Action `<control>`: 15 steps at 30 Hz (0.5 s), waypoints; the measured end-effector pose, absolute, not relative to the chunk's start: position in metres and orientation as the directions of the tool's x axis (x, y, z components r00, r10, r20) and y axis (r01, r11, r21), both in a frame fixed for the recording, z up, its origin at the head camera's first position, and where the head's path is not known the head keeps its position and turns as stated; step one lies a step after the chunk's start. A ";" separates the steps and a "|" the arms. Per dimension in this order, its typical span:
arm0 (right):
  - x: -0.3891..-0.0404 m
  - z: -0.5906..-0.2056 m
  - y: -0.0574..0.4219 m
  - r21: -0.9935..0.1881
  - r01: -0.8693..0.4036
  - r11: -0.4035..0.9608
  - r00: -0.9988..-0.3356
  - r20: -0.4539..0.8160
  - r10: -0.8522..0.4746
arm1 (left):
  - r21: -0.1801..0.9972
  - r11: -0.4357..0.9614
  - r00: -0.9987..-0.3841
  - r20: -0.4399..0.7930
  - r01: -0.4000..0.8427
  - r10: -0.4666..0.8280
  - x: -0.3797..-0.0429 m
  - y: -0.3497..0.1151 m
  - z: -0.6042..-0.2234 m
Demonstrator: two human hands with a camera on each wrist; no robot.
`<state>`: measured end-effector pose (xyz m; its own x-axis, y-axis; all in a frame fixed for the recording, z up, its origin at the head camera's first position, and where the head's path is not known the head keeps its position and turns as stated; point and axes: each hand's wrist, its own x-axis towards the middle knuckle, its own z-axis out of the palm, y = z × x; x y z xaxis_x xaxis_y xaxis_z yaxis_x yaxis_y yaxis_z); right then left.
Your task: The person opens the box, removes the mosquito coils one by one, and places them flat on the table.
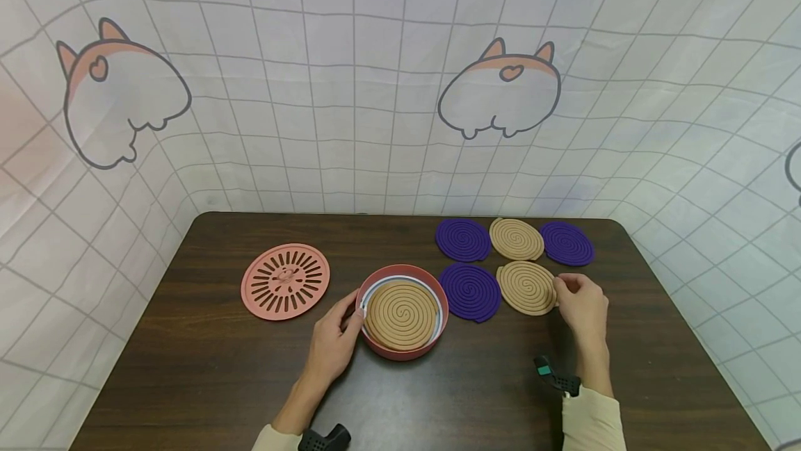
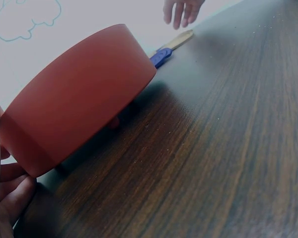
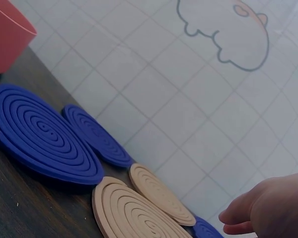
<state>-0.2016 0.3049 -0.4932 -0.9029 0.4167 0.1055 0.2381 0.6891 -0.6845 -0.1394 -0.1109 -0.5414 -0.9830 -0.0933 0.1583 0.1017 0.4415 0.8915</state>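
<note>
My left hand (image 1: 332,343) grips the left side of a round red mosquito coil holder (image 1: 442,329), its thumb at the rim and fingers against the outer wall. A tan mosquito coil (image 1: 402,315) lies inside, over a pale ring. At the right, my right hand (image 1: 583,305) hovers by the right edge of another tan coil (image 1: 528,288). In the left wrist view a gap shows between its loosely extended fingers (image 2: 178,14) and the coil below. A purple coil (image 1: 471,292) lies between that tan coil and the holder.
A pink-red slotted lid (image 1: 286,281) lies on the dark wooden table (image 1: 206,361), left of the holder. Along the back right are a purple coil (image 1: 463,240), a tan coil (image 1: 516,239) and another purple coil (image 1: 567,243). A white gridded curtain (image 1: 325,124) surrounds the table.
</note>
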 end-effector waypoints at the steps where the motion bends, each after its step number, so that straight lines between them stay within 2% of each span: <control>1: -0.202 -0.493 0.304 -0.686 0.234 0.689 -0.902 0.111 0.416 | 0.891 0.442 -0.983 0.158 0.101 -0.093 -0.139 -0.111 -0.541; 15: -0.205 -0.493 0.296 -0.712 0.179 0.679 -0.897 0.165 0.410 | 0.888 0.448 -0.983 0.160 0.102 -0.094 -0.140 -0.111 -0.542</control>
<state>-0.2048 0.2962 -0.4932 -0.8968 0.4104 0.1654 0.1792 0.6787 -0.7122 -0.1398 -0.1107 -0.5418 -0.9827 -0.0940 0.1598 0.1016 0.4475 0.8885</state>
